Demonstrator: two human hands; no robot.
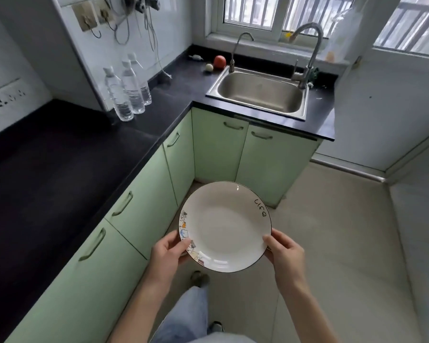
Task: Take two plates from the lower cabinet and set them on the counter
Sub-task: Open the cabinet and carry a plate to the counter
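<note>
While two hands hold it up, one white plate [224, 226] sits flat in the air over the floor, in front of the corner where the green cabinets meet. It has a thin dark rim, little cartoon pictures on its left edge and the word "life" on its right edge. I cannot tell if a second plate hides under it.

The left hand [169, 256] pinches the left edge, with the thumb on top by the pictures and the other fingers tucked under, out of sight. The right hand [284, 253] pinches the right edge the same way, thumb on top.

Below the plate I see two shoes [200, 278] and one blue trouser leg [183, 315].

To the left and ahead are five cabinet doors [144, 201], each with one handle, all closed. Over them runs the black counter [60, 157]. Three water bottles [128, 90] stand close together on it. Farther back lie one orange ball [219, 61] and one small white ball [209, 67], just beside each other. There is one metal sink [258, 95] with two taps [307, 50].
</note>
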